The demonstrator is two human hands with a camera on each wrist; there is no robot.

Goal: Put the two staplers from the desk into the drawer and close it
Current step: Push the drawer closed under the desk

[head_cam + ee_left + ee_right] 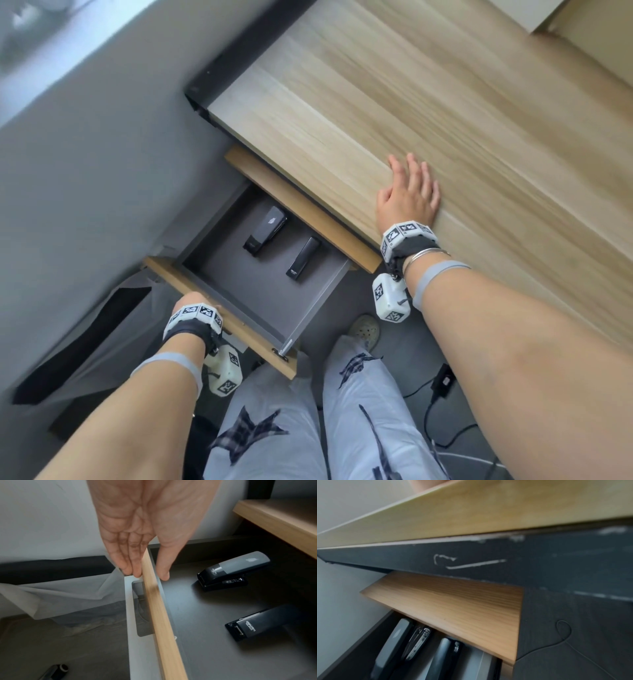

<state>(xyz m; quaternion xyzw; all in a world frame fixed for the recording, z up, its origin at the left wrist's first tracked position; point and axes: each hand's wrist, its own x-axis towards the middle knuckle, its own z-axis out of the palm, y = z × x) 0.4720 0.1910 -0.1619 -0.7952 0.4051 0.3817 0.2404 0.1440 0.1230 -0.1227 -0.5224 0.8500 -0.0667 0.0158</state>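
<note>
The drawer (260,291) stands pulled out under the desk top (445,120). On its dark floor lie two black staplers: a larger one (265,231) (235,569) (392,642) and a slim one (303,258) (262,623) (443,655), side by side and apart. My left hand (190,301) (149,576) straddles the wooden drawer front (239,337) (161,615). Its straight fingers (135,568) lie against the outer face and its thumb (163,573) is on the inner side. My right hand (407,192) rests flat on the desk's front edge, holding nothing.
A wooden panel (301,205) (453,608) overhangs the back of the drawer. A bin with a plastic liner (85,342) (51,595) stands left of it. My legs (274,428) and a shoe (364,330) are below, beside a power adapter with its cable (443,378).
</note>
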